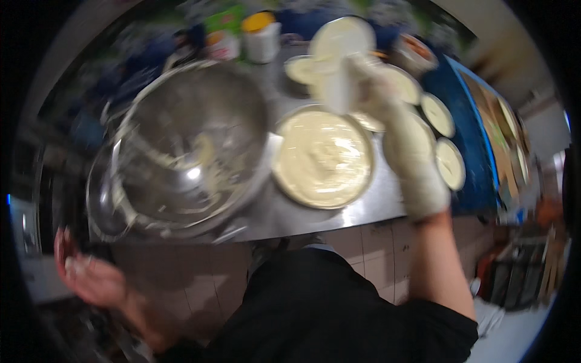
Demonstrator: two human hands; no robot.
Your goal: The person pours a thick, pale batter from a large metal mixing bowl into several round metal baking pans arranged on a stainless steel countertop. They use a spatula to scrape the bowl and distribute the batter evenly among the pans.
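Note:
A large round pan of pale yellow batter (324,159) sits near the front edge of the steel table. Beyond it, my gloved right hand (372,88), blurred by motion, grips a white scraper-like tool (333,86) smeared with batter; its exact kind is unclear. On the left stands a big steel mixing bowl (195,149), nearly emptied, with batter streaks on its wall and rim. My left hand (93,277) is off the table at the lower left, fingers apart and partly curled, with pale residue on it and nothing in its hold.
Several smaller filled pans, one of them (438,115), stand at the right, some on a blue surface (472,177). A white tub with a yellow lid (262,38) and a green-and-white package (224,36) are at the back. The steel table's front edge (290,235) runs before me.

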